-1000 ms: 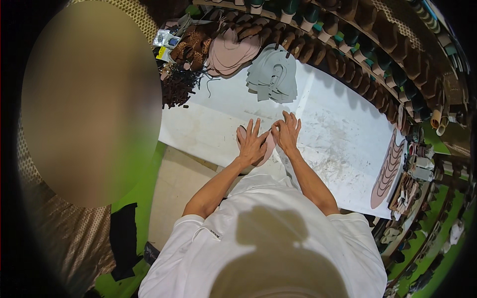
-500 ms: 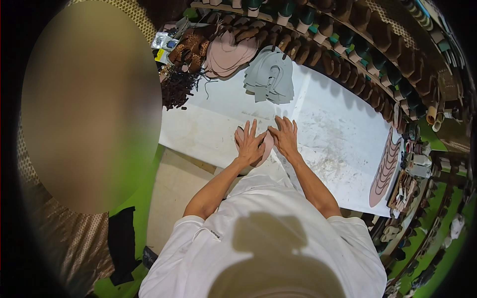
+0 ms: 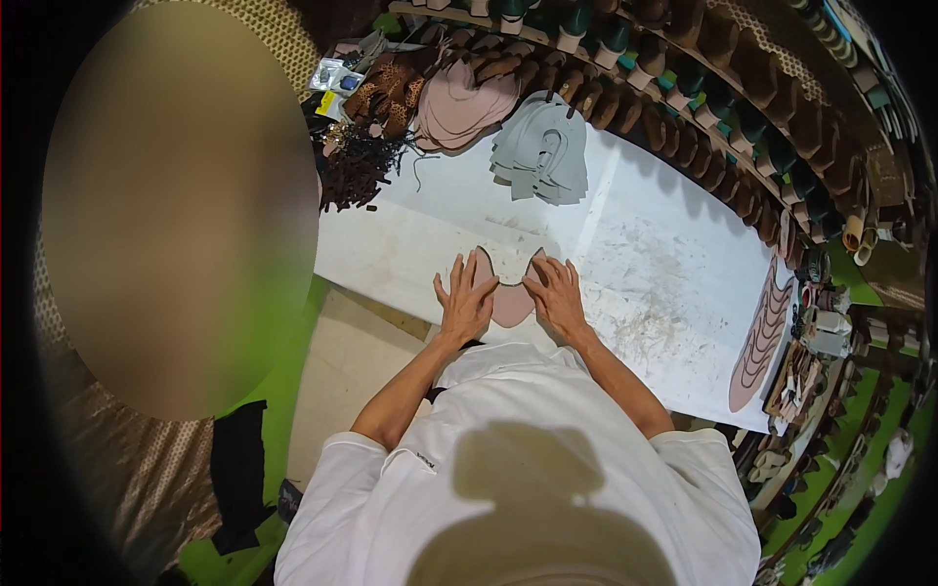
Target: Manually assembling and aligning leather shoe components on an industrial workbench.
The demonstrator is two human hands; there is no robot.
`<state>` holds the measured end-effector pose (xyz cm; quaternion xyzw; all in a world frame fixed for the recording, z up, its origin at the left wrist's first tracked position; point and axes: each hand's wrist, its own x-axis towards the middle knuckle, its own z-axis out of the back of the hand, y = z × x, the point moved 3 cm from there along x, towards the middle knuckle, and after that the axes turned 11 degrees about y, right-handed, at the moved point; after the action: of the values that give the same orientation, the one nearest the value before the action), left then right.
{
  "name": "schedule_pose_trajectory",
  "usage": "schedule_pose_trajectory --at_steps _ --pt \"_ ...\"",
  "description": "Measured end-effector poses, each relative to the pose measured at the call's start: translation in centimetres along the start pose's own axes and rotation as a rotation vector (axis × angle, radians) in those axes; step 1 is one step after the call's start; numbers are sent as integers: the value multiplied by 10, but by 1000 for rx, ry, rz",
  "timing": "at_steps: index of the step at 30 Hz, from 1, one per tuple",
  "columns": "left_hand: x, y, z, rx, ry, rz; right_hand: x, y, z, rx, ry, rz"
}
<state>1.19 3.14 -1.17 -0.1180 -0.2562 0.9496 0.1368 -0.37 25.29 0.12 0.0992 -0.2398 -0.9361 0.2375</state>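
Observation:
A pink V-shaped shoe upper piece (image 3: 512, 305) with a dark inner edge lies on the white tabletop just in front of my body. My left hand (image 3: 464, 305) covers its left arm, thumb and index finger at the inner edge, the other fingers spread. On the opposite arm, my right hand (image 3: 557, 298) has its fingertips at the inner edge too. Both hands grip the piece at its inner curve; parts of its two arms are hidden under them. Beyond, a stack of grey cut pieces (image 3: 528, 161) lies on the table.
Pink cut pieces (image 3: 459, 112), leopard-print pieces (image 3: 386, 98) and a heap of dark strips (image 3: 357, 176) lie at the far left. Overlapping pink pieces (image 3: 747, 376) line the right end of the white table (image 3: 645, 264). Brown shoe forms (image 3: 674, 142) stand along the back.
My left hand has moved left and toward me, off the middle of the pink piece. My right hand has come slightly nearer. The V-shaped opening now shows plainly.

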Motion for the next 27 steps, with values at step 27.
schedule_pose_trajectory --at_steps 27 --pt "-12 18 -15 143 -36 320 -16 6 -22 -5 -200 -409"
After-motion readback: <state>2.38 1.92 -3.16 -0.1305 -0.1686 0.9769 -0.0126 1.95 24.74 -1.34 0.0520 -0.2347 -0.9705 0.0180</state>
